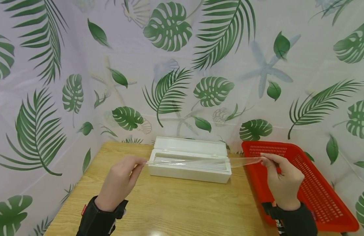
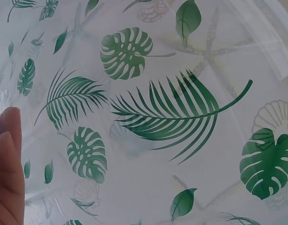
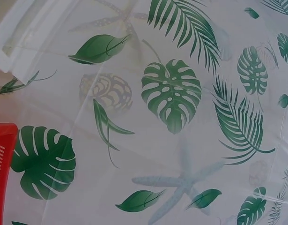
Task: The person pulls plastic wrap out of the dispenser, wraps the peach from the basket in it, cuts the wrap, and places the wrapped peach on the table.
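both hands pinch a strip of cling film, left hand and right hand holding it taut above the open white dispenser box (red basket just right) on the wooden table.

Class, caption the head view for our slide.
Both hands, left and right, stretch cling film above its open white dispenser box.

The red basket is partly covered by the right hand and cut off at the lower right edge. In the left wrist view only fingertips show at the frame edge. The white box is cropped at the right wrist view's corner.
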Available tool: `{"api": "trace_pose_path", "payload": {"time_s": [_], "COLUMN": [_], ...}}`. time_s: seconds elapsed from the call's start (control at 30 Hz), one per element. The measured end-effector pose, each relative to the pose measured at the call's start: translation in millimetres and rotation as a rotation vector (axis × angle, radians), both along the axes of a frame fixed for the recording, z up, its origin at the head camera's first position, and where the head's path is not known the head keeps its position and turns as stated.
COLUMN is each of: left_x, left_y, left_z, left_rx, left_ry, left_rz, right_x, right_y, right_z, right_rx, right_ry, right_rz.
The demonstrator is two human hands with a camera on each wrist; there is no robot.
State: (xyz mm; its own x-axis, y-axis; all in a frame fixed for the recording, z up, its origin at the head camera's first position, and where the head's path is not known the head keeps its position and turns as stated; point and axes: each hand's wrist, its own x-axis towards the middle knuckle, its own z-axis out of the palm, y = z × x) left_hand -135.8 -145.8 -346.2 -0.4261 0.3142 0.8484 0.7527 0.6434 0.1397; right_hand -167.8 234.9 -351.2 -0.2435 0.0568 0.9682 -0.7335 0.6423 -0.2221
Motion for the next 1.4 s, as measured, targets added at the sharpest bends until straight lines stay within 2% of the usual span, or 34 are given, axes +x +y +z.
{"api": "trace_pose_path", "payload": {"time_s": [0.1,0.23,0.37,0.47,0.53,0.63,0.77,0.9,0.93,1.07,1.23,1.3,1.4], "left_x": [2.0,1.4,1.2,2.1,2.6,2.6,4.5,11.0,13.2,24.4,37.7,41.2,44.5], "left_y": [-0.5,-0.2,-0.6,-0.7,-1.1,-1.6,-2.4,-4.1,-5.1,-9.0,-12.7,-14.7,-19.0], "left_z": [-2.4,-5.3,-12.5,-20.0,-24.7,-30.6,-37.3,-47.5,-50.3,-59.5,-66.6,-70.4,-77.6], "left_rx": [0.012,0.026,0.066,0.110,0.127,0.141,0.134,0.132,0.133,0.147,0.171,0.182,0.211], "left_ry": [0.032,0.047,-0.035,-0.116,-0.144,-0.128,-0.063,-0.067,-0.079,-0.183,-0.359,-0.462,-0.640], "left_rz": [0.015,0.035,-0.009,-0.058,-0.076,-0.104,-0.111,-0.110,-0.120,-0.197,-0.287,-0.351,-0.433], "right_x": [2.2,2.8,4.4,7.5,10.0,13.9,19.6,28.8,31.5,42.4,51.1,53.5,56.3], "right_y": [-2.9,-7.3,-10.4,-11.1,-11.0,-11.3,-11.9,-10.5,-10.6,-10.8,-9.5,-8.7,-7.4], "right_z": [-2.0,-4.7,-10.3,-15.1,-17.7,-21.5,-27.0,-34.6,-36.9,-46.9,-62.3,-68.8,-79.0], "right_rx": [-0.006,-0.049,-0.082,-0.058,-0.033,-0.019,-0.049,-0.069,-0.067,-0.076,-0.091,-0.087,-0.039], "right_ry": [0.033,0.063,0.059,-0.009,-0.070,-0.149,-0.203,-0.236,-0.243,-0.309,-0.392,-0.428,-0.500], "right_rz": [-0.025,0.002,0.019,0.051,0.085,0.149,0.246,0.324,0.317,0.308,0.405,0.449,0.453]}}
